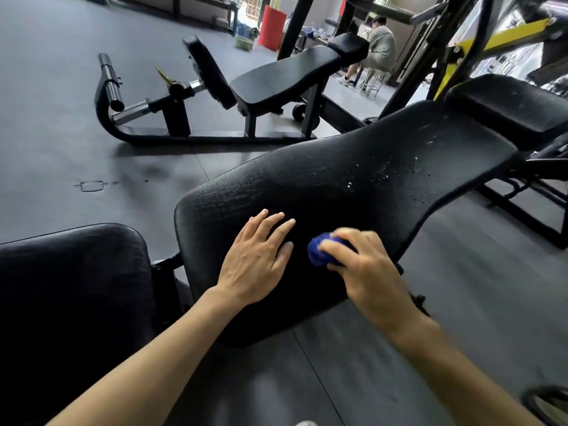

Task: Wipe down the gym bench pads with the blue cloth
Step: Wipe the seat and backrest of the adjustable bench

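1. The blue cloth (322, 250) is bunched into a small wad under the fingers of the right hand (365, 265), which curl over it and press it onto the long bench pad (353, 179).
2. The cloth sits on the near, wide end of that pad, close to the pad's right edge. Only the wad's left side shows past the fingertips.
3. The left hand (256, 256) lies flat on the same pad just beside the cloth, fingers straight and slightly spread, holding nothing. A narrow strip of bare pad separates the two hands.
4. Hidden or unclear: the right hand is motion-blurred, so the exact finger placement on the cloth cannot be read. The cloth's full extent and any fold lines are covered by the hand.
5. The wad is roughly round, so no long axis of the cloth can be told.
6. The long bench pad runs from the near left to the far right, narrowing toward a headrest pad (516, 109). Small pale droplets or specks dot its far half.
7. A second dark pad (76, 287) sits at the near left, cut off by the frame edge.
8. A further bench (276, 81) stands on the grey floor (61, 133) beyond, and a seated person (379, 47) is in the background.
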Demonstrator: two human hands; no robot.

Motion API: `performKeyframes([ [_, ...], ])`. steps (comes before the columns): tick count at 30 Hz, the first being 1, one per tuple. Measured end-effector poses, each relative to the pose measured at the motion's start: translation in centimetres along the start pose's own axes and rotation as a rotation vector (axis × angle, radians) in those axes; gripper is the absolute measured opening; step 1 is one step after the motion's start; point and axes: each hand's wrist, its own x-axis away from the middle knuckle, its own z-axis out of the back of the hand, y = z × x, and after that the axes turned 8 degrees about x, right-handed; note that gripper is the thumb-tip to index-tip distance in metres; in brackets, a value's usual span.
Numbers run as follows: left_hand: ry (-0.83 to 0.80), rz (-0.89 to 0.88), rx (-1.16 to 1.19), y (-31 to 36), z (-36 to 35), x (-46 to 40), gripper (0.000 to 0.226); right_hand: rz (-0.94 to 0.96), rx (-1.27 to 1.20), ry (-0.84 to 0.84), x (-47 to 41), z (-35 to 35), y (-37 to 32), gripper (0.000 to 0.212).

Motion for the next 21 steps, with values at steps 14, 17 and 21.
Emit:
performKeyframes([
  [14, 0.076, 0.024, -0.012, 1.9, 1.2, -3.3, 0.043, -0.196, 0.096, 0.066, -4.5, -1.4, 2.3, 0.036],
  [17, 0.076, -0.014, 0.063, 2.5, 0.4, -4.8, 0.047, -0.182, 0.069, 0.089, 1.2, 1.0, 2.4, 0.039],
  [21, 0.064, -0.055, 0.057, 2.8, -0.8, -6.0, 0.044, -0.266, 0.11, 0.111, -3.9, -0.8, 3.8, 0.033],
])
